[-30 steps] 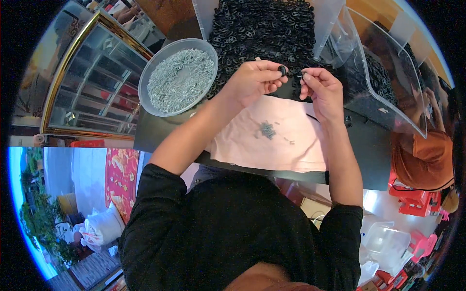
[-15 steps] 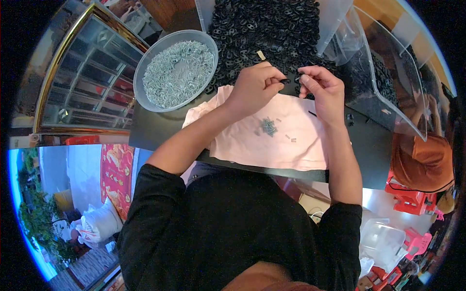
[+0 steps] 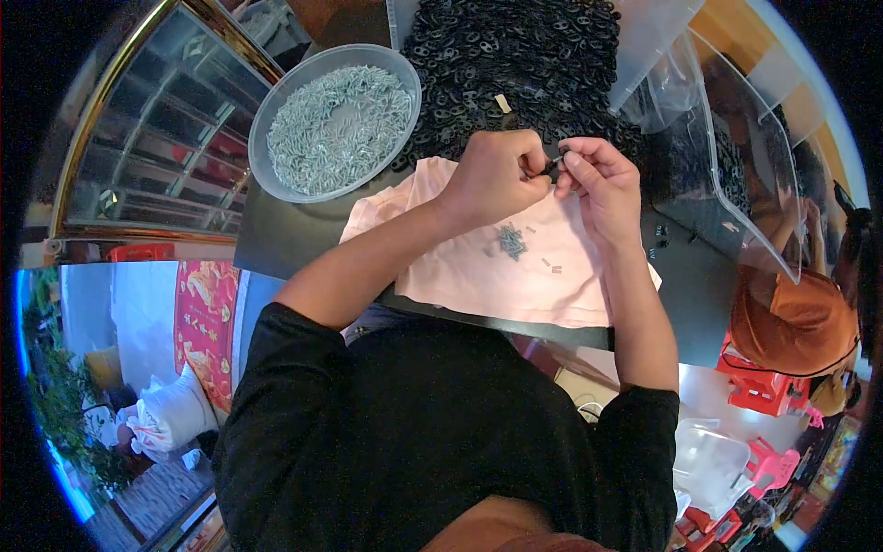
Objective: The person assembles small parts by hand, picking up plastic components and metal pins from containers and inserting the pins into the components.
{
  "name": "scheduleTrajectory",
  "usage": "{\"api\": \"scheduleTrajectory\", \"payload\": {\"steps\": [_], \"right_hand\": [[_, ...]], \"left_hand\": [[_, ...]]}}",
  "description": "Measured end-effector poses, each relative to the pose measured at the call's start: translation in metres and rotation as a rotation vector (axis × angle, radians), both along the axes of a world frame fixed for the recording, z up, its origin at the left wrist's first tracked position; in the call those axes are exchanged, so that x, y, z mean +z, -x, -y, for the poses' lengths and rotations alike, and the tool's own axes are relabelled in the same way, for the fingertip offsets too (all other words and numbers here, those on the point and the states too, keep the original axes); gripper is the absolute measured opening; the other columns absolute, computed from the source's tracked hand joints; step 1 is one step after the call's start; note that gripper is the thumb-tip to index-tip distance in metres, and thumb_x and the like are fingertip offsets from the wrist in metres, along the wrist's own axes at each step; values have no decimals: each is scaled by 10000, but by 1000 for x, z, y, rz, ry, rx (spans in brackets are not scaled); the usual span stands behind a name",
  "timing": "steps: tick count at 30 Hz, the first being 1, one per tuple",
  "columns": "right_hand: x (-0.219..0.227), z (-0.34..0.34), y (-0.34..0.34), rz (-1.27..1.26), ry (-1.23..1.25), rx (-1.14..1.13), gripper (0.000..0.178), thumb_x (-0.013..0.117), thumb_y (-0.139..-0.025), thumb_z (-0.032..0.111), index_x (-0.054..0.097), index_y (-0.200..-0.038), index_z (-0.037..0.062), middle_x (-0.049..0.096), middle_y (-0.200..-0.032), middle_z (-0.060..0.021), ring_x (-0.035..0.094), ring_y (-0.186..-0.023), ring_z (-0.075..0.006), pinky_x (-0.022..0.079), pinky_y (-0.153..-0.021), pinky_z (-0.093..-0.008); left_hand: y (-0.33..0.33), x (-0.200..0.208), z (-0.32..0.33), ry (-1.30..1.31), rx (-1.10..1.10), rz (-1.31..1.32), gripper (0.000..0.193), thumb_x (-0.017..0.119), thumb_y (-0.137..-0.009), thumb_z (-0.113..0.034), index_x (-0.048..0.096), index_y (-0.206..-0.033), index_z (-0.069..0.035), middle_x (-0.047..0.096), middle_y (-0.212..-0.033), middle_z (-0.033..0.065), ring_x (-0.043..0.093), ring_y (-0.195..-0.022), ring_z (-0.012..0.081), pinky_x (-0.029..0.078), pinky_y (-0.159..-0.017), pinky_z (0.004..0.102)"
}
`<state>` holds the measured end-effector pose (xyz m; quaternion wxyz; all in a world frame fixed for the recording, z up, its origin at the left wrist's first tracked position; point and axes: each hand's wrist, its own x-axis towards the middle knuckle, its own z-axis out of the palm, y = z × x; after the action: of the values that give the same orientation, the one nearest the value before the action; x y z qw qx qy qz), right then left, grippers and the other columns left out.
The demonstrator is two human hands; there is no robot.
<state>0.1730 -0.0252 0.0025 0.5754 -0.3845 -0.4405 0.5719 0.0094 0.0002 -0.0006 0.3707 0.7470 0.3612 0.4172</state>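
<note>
Head view, looking down from above: the left hand (image 3: pixel 501 177) and right hand (image 3: pixel 604 184) nearly meet above the cloth's far edge, fingertips pinched on a small black part (image 3: pixel 552 168) between them; whether it's one piece or two, I can't tell. That pale pink cloth (image 3: pixel 451 267) reaches the near edge of the bench (image 3: pixel 285 232), with a little pile of metal pieces (image 3: pixel 511 241) on it. By the bench's far left corner sits a round bowl (image 3: pixel 258 152) of similar pieces, beside a great heap of black parts (image 3: pixel 510 55) along the far side.
</note>
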Motion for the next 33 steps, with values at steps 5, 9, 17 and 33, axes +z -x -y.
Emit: {"api": "scheduleTrajectory", "payload": {"steps": [5,9,17,33], "right_hand": [[-1,-1,1,-31,18,-3,146,546,-830,27,577,-961,-29,586,-744,-62,548,-578,-107,474,-524,-219],[-1,0,0,-72,25,4,145,548,-830,33,578,-959,-25,585,-734,-58,546,-571,-103,480,-525,-217],[1,-4,-5,-122,54,101,136,540,-827,34,575,-942,-30,573,-634,-56,539,-504,-113,482,-491,-237],[-2,-4,-7,-280,28,172,127,550,-827,51,564,-921,-34,589,-671,-83,562,-518,-141,492,-482,-258]], "left_hand": [[-2,5,3,131,-45,37,159,677,-682,-7,522,-653,-15,561,-613,4,528,-574,21,430,-484,187],[-8,-12,-1,185,-59,214,109,653,-653,-22,547,-638,-2,593,-595,49,564,-551,63,439,-492,213],[-4,-3,-1,373,-219,309,85,589,-740,2,528,-683,5,561,-626,13,524,-577,36,416,-497,189],[-7,8,11,338,-134,321,208,603,-745,8,496,-923,26,582,-679,47,537,-596,58,415,-509,196]]}}
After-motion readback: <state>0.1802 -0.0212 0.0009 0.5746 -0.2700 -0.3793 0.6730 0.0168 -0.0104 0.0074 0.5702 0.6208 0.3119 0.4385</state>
